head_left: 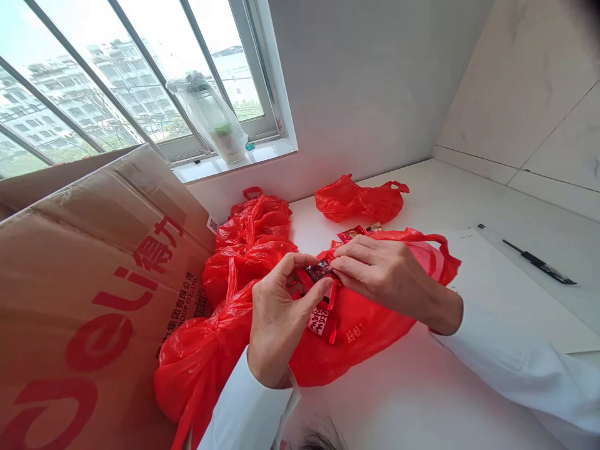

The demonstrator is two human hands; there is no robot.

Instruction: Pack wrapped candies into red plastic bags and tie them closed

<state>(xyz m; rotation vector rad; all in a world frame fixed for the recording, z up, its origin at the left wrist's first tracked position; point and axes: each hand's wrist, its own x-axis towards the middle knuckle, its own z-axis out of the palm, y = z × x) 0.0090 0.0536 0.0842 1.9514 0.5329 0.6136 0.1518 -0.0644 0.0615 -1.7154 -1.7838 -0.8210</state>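
- Left hand [276, 312] and right hand [379, 272] jointly pinch one small red packet [321, 271] above the open red bag [370, 319].
- Filled, tied bags [248, 240] lie beside it (several); loose packets [352, 233] remain unbagged.

A small dark red sachet [321, 271] with white print is pinched just left of the frame's centre, between the fingertips of the left hand [276, 319] and the right hand [387, 275]. It is held roughly level above a crumpled, glossy red plastic bag [370, 331], which is spread open on the white bench [422, 400] in the lower middle. More red sachets [323, 322] with white lettering are seen lying inside the bag, directly beneath the hands.
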